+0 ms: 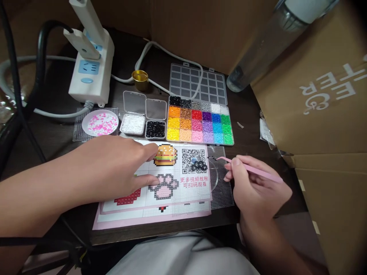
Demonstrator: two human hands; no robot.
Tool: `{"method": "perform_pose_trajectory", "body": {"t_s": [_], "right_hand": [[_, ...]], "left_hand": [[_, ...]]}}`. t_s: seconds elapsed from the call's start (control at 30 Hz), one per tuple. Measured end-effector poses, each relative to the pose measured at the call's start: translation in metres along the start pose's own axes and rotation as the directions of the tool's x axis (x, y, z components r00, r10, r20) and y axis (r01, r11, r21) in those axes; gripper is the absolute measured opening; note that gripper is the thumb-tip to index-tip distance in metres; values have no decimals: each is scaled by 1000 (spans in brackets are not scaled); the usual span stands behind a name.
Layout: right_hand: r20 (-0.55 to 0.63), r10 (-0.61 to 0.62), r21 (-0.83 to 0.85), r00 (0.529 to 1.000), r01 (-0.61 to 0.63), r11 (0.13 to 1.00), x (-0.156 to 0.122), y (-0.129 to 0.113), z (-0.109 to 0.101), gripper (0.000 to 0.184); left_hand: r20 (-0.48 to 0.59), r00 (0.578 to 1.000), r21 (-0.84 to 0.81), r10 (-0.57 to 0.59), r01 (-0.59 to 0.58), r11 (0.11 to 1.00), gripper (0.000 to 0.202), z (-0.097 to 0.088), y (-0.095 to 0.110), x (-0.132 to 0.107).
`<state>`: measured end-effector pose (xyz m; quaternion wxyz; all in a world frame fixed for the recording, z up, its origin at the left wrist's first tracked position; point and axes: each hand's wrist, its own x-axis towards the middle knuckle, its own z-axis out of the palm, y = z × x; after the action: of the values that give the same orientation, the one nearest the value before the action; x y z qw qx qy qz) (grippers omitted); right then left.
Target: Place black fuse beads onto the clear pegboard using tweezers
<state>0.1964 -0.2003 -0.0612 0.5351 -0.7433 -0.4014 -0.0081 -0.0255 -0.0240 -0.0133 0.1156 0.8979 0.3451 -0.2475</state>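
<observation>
My right hand (254, 187) grips pink tweezers (266, 175). Their bent tip points left, at a few small black beads (212, 157) above a clear pegboard (225, 194). My left hand (111, 168) lies over the printed pattern sheets (157, 223), thumb and index finger stretched apart, nothing visible between them. Beside those fingers are a pixel hamburger picture (165, 157) and a pink paw picture (164, 191). A clump of black beads (199, 166) covers part of the QR code (189, 154). Part of a red picture (129, 196) shows below the left hand.
Behind the sheets stand an open sorting box (200, 122) of coloured beads, small boxes of white beads (132, 124) and black beads (155, 130), and a dish (86, 128) with pink and white beads. A power strip (91, 76), gold cup (140, 79) and clear bottle (258, 53) stand farther back.
</observation>
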Motion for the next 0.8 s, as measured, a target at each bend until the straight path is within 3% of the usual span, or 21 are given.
{"method": "perform_pose_trajectory", "body": {"t_s": [0.13,0.37,0.7,0.8], "right_hand": [[-1,212,130,977,-210,969,14,-3,6,12],[81,323,171,943,-332,928,19,1,8,18],[19,270,143,963,-270,952,20,1,8,17],[-18,168,149,986,-163,975,14,1,8,10]], "left_hand": [[1,1000,19,3,-3,1000,55,2,-2,1],[-48,998,-6,32,-33,999,54,5,-4,1],[-26,1000,14,-3,3,1000,52,2,0,2],[-16,1000,5,19,-19,1000,54,1,0,0]]}}
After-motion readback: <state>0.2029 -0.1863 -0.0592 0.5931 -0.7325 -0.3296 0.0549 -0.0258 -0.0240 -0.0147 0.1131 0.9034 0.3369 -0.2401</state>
